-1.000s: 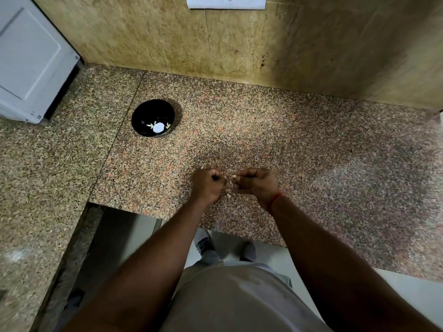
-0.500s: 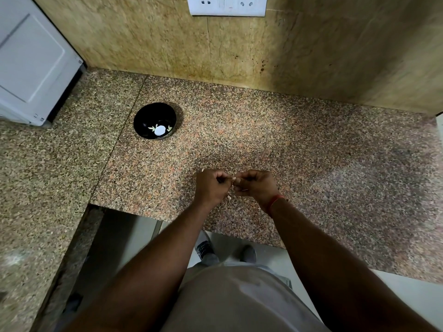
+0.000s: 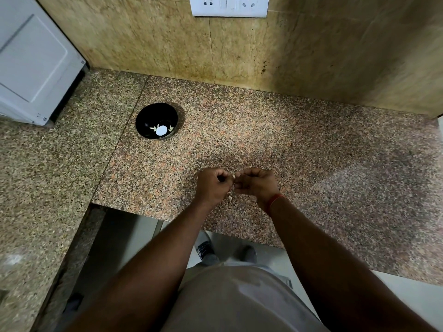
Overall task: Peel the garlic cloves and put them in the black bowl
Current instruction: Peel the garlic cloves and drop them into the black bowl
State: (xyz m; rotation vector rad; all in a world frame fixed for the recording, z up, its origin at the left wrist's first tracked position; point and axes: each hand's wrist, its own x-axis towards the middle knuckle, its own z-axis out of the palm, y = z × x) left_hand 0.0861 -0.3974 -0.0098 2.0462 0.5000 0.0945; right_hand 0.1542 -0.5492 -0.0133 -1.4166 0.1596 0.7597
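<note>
Speckled stone counter (image 3: pixel 311 149), same as before. Black bowl (image 3: pixel 156 121) far off to the left, a few pale bits inside. Left hand (image 3: pixel 212 185) and right hand (image 3: pixel 257 183) now touching, fingers curled tight, pinching a tiny garlic clove (image 3: pixel 232 176). Peeling likely not done yet.

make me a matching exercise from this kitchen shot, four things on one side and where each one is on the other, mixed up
Things:
1. black bowl
2. socket plate
3. white appliance
4. red wrist thread

Places:
A. on the right arm, just behind the hand
B. high on the tiled wall, at the top edge of the view
C. on the granite counter, far left of the hands, with pale pieces inside
D. at the far left, standing on the counter

Pairs: 1-C, 2-B, 3-D, 4-A
</note>
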